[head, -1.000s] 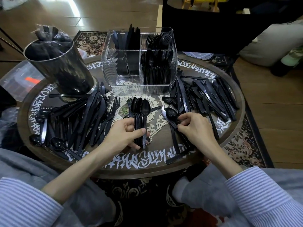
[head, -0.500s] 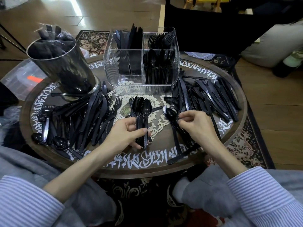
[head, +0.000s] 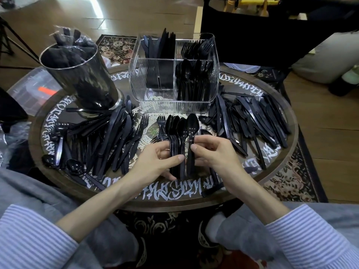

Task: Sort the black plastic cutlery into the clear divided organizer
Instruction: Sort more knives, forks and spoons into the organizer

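Spoons [head: 175,133] bunched in my left hand [head: 155,162] may fan out and slip as my right hand [head: 211,152] pinches one more spoon [head: 192,133] alongside, organizer [head: 172,98] waiting at twelve o'clock.

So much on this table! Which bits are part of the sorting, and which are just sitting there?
Part of the job:
spoon bundle in left hand
single spoon in right hand
organizer
loose cutlery

Just lying about:
metal cup
doily
rug
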